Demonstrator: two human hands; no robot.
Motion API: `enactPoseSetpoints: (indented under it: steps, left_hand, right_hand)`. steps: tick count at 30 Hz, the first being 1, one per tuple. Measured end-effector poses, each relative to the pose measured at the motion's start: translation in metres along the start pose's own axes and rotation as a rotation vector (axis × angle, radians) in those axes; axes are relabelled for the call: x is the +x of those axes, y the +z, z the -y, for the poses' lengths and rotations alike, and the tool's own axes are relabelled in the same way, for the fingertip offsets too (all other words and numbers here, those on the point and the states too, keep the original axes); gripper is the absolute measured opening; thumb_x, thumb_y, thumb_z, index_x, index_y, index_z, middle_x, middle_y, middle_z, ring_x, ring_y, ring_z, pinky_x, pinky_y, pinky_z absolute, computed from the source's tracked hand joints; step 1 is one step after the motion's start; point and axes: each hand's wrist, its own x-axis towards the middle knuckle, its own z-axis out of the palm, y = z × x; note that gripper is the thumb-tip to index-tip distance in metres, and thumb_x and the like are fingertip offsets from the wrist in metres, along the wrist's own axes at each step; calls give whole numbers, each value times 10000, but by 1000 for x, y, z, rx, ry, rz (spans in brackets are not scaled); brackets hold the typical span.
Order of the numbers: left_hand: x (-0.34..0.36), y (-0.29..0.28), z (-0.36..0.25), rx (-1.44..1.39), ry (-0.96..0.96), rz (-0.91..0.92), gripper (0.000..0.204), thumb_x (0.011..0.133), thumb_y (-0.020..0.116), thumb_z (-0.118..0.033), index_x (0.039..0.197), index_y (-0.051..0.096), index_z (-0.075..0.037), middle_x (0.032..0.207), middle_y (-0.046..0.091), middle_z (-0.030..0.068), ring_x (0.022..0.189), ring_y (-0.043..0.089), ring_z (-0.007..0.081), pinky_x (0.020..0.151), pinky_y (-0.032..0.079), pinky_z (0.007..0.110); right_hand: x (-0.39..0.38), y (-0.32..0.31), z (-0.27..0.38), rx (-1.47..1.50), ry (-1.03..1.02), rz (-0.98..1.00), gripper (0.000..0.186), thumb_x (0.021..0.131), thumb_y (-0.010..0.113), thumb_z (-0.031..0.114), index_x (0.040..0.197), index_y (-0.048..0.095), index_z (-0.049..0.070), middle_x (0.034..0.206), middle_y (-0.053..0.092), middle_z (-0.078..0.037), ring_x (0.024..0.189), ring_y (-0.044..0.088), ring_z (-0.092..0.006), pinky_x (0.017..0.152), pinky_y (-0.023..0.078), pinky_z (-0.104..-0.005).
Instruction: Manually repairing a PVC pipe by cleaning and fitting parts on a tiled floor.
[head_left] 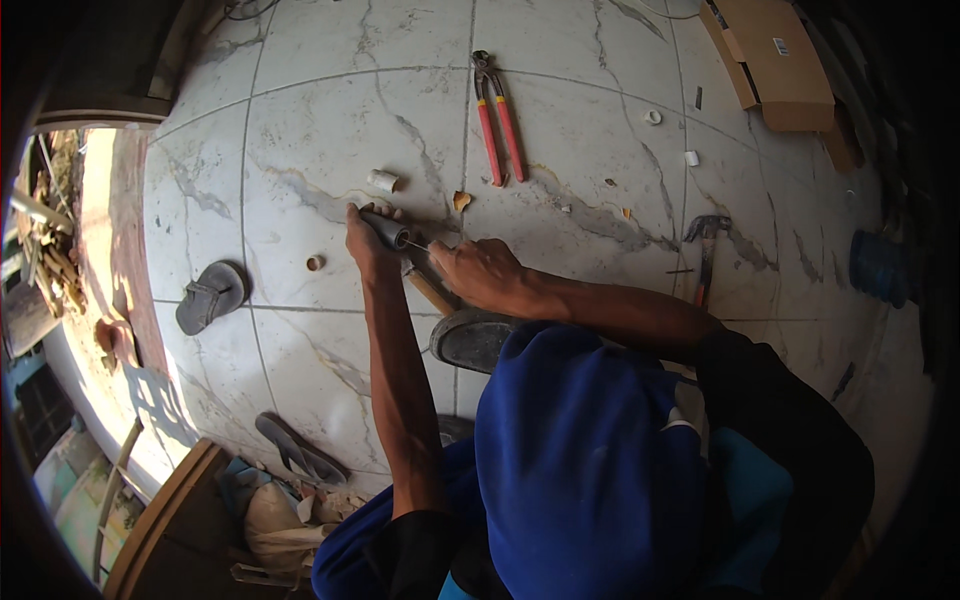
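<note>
Taking the grey pipe piece point(385, 229) as the centre of the clock and twelve as straight ahead of the crouched person, I see it held above the tiled floor point(560, 110) in the left hand point(368, 235). The fingers there are wrapped around it, and its open end points to about four. The right hand point(478, 272) comes in from that side, fingers closed around a thin metal rod point(416, 245) whose tip meets that open end; how far in it reaches, I can't tell. Just beside, at five, is a wooden handle point(430, 293), partly hidden by the right hand.

At twelve, close by, lies a white pipe piece point(382, 180), and near at eight a small brown ring point(315, 263). A chipped orange-brown fragment point(461, 201) sits near at two. Red-handled pincers point(497, 130) lie between one and two, handles spread. Well off at three is a hammer point(706, 260), its head uppermost from here. Far out at two is a cardboard box point(780, 65), and a dark sandal point(212, 297) lies at eight, beyond the ring.
</note>
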Motion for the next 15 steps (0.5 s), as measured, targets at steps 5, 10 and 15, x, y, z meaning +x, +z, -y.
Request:
enactPoseSetpoints:
  steps: [5,10,15]
  left_hand:
    - [-2,-4,12,522,407,-24,412,912,377,-347,742,477,15,602,507,97,538,519,201,559,455,349]
    - [5,-9,15,1065,827,-197,483,900,406,-366,664,527,37,552,510,106,476,429,179,500,381,338]
    - [-1,-7,4,1288,769,-53,435,893,401,-337,715,590,12,635,557,182,588,525,320,589,402,401]
  right_hand:
    - [0,28,-16,-108,-90,-89,145,781,537,123,875,479,29,480,522,-124,465,588,-288,394,457,-376]
    - [-5,29,-14,-179,-55,51,199,769,495,105,938,498,0,585,593,-145,531,622,-264,429,485,-359]
    - [-5,31,-15,-151,-19,-16,195,762,494,95,928,506,-7,585,596,-139,515,615,-272,422,482,-354]
